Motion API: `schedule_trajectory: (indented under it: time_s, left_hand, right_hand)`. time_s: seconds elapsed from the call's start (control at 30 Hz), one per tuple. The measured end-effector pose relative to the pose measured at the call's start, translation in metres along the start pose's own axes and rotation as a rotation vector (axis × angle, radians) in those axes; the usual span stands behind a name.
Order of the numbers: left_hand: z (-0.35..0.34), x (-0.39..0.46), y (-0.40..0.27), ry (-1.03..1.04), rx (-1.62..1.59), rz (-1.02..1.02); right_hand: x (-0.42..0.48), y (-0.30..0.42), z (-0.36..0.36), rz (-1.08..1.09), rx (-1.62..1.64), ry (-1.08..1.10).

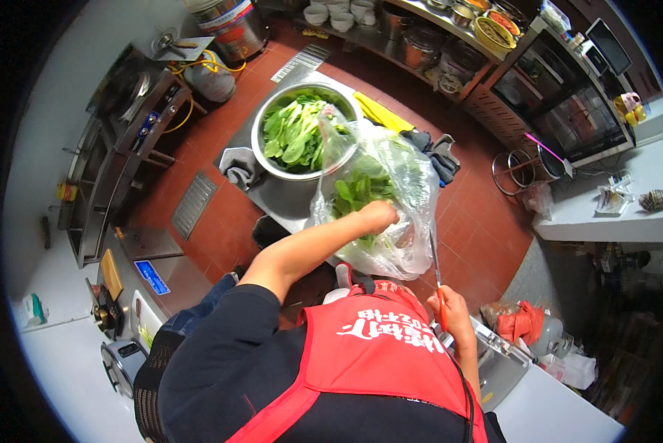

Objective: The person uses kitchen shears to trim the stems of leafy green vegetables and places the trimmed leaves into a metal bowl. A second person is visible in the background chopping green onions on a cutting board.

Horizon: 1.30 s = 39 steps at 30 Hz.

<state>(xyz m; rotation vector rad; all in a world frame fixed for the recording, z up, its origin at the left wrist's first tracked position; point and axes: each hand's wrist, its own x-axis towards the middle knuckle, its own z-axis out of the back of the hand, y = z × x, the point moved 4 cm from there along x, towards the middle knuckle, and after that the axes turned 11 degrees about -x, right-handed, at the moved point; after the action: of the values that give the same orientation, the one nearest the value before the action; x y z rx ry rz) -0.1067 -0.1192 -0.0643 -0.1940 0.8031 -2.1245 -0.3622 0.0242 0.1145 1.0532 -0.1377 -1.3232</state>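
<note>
A clear plastic bag (pixel 414 183) of leafy greens (pixel 364 191) lies on the metal table in front of me, its mouth facing me. My left hand (pixel 381 217) is curled at the bag's opening, beside the leaves; its fingertips are hidden, so I cannot tell what it grips. In my right hand (pixel 454 310) are scissors (pixel 442 313) with orange-red handles, their blades pointing away along the bag's right side. Beyond the bag, to the left, a stainless steel bowl (pixel 258 145) holds a heap of green leaves (pixel 301 130). Part of the bag overlaps its rim.
Grey cloth (pixel 241 166) lies left of the bowl. Yellow material (pixel 384 111) and dark gloves (pixel 445 158) lie at the table's far right. A gas stove (pixel 148 119) and a gas cylinder (pixel 212 77) stand left. Shelving (pixel 447 22) and a glass-door cabinet (pixel 564 94) line the far right.
</note>
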Motion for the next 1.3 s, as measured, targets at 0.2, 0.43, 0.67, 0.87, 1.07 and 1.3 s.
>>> schedule_trajectory:
  time_s: [0.2, 0.43, 0.67, 0.87, 1.07, 1.3]
  left_hand:
    - [-0.061, 0.026, 0.012, 0.336, 0.475, -0.048]
    - [-0.031, 0.017, 0.034, 0.058, 0.26, 0.04]
    - [0.092, -0.09, 0.012, -0.502, -1.257, 0.467]
    - [0.116, -0.212, -0.002, -0.897, -2.01, 0.059]
    - [0.064, -0.31, 0.011, -1.25, -2.101, 0.064]
    - [0.01, -0.373, 0.015, -1.196, -1.122, 0.885]
  right_hand:
    - [-0.011, -0.012, 0.022, 0.045, -0.09, -0.124]
    - [-0.007, -0.026, 0.031, 0.017, -0.098, -0.087]
    - [0.035, 0.034, 0.032, 0.128, -0.118, 0.047]
    - [0.074, 0.103, -0.015, 0.323, -0.228, 0.314]
    - [0.101, 0.181, -0.098, 0.364, -0.405, 0.632]
    - [0.127, 0.2, -0.209, 0.462, -0.7, 0.851]
